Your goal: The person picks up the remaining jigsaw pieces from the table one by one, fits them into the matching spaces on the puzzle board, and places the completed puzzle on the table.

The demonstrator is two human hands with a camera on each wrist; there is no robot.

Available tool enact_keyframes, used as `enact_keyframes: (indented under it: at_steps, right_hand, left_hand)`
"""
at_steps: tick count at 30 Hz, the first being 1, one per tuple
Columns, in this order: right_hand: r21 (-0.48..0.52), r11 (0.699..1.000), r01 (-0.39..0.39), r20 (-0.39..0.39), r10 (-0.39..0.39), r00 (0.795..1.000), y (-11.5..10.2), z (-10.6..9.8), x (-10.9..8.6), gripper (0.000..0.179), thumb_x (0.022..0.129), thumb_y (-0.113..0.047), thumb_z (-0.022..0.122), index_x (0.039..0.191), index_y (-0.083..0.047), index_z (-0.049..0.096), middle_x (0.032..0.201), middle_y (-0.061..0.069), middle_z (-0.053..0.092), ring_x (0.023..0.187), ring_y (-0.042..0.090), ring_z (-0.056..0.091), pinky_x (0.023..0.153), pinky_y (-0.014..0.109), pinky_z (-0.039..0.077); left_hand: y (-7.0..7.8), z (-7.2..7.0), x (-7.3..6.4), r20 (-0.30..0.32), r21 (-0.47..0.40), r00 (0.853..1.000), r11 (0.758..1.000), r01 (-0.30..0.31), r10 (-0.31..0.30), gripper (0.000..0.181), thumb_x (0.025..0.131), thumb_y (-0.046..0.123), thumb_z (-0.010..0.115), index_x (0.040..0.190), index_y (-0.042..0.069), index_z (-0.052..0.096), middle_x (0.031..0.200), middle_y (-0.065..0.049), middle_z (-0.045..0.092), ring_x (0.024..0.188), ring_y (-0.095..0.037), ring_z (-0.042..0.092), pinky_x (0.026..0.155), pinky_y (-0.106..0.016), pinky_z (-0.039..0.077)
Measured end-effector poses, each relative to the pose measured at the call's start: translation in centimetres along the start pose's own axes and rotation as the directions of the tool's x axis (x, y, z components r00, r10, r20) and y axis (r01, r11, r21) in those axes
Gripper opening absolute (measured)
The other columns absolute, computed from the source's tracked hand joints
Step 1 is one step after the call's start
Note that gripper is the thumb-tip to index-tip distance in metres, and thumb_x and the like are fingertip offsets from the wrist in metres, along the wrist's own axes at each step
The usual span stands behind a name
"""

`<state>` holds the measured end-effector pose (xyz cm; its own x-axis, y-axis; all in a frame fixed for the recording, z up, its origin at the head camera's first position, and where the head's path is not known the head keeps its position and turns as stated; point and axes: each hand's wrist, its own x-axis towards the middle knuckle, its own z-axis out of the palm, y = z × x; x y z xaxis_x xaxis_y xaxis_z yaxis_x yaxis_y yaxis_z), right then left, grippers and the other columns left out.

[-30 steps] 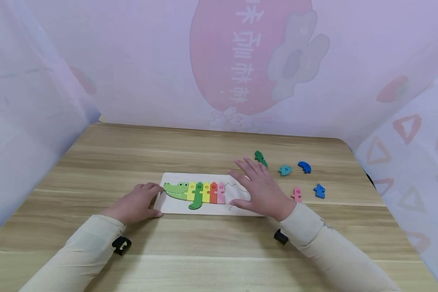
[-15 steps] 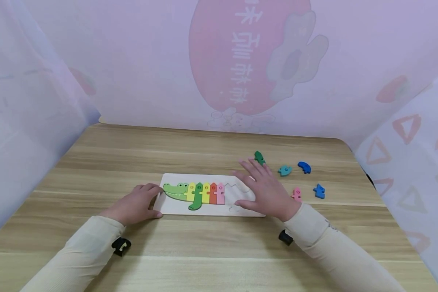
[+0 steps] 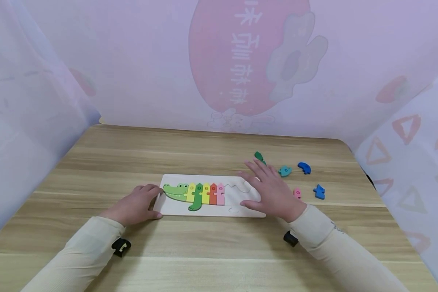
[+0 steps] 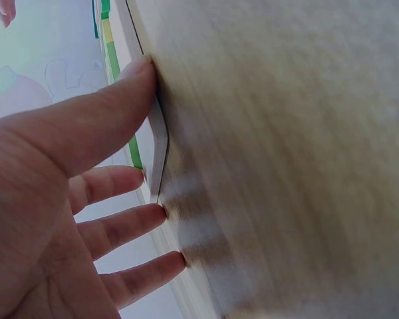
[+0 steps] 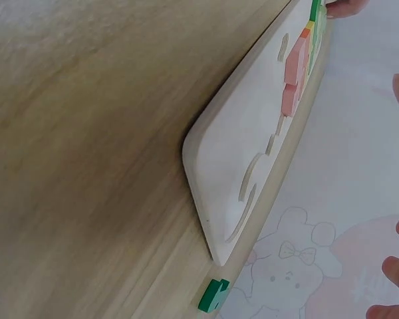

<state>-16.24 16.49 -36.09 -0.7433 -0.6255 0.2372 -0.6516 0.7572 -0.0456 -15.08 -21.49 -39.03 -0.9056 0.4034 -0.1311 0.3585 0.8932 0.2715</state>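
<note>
A pale puzzle board [image 3: 204, 211] lies on the table, bearing a green crocodile head [image 3: 176, 191] and a row of numbered coloured pieces in its left half. Its right half shows bare recess. My left hand [image 3: 133, 205] rests at the board's left end; in the left wrist view, its thumb [image 4: 113, 109] touches the edge and the other fingertips reach the board and tabletop. My right hand [image 3: 273, 194] hovers over the board's right end, fingers spread, holding nothing. Beyond its fingertips lies a dark green piece [image 3: 259, 157], partly hidden. A pink piece [image 3: 297, 193] lies beside the hand.
Right of the board lie a teal piece [image 3: 285, 171], a dark blue curved piece [image 3: 304, 168] and a blue piece [image 3: 319, 191]. The wooden table [image 3: 204, 251] is bounded by printed curtains [image 3: 149, 73] at the back and sides. Each wrist carries a black device.
My right hand has moved right across the board, uncovering more of the recess and covering part of the dark green piece. My left hand has stayed at the left end.
</note>
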Motion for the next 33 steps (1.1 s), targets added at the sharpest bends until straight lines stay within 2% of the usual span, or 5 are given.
enact_keyframes:
  at_steps: [17,25,33]
  right_hand:
    - [-0.021,0.998,-0.051,0.030,0.051,0.998,1.2,-0.2,-0.9,0.076,0.083,-0.054,0.069,0.143,-0.014,0.045,0.155,0.015,0.030,0.143,0.038,0.023,0.108,0.064,0.026]
    - [0.005,0.999,-0.046,0.006,0.046,0.999,1.9,-0.2,-1.5,0.075,0.082,-0.052,0.071,0.142,-0.014,0.047,0.154,0.015,0.031,0.141,0.040,0.025,0.107,0.065,0.027]
    - [0.004,0.997,-0.076,0.013,0.075,0.997,2.5,-0.1,-2.0,0.075,0.082,-0.051,0.072,0.141,-0.012,0.048,0.154,0.016,0.032,0.142,0.040,0.024,0.107,0.066,0.026]
  left_hand:
    - [-0.1,0.0,0.0,0.004,0.002,1.000,1.000,0.010,-0.010,0.064,0.078,0.030,0.081,0.127,-0.002,0.055,0.131,-0.024,0.052,0.118,-0.045,0.047,0.098,-0.056,0.042]
    - [-0.2,0.0,0.0,-0.001,0.006,1.000,1.000,0.004,-0.004,0.064,0.079,0.030,0.080,0.127,-0.002,0.055,0.131,-0.024,0.052,0.118,-0.046,0.047,0.098,-0.056,0.041]
    - [-0.2,0.0,0.0,0.003,0.008,1.000,1.000,0.009,-0.009,0.064,0.079,0.031,0.080,0.128,-0.002,0.054,0.131,-0.024,0.052,0.118,-0.046,0.047,0.098,-0.057,0.041]
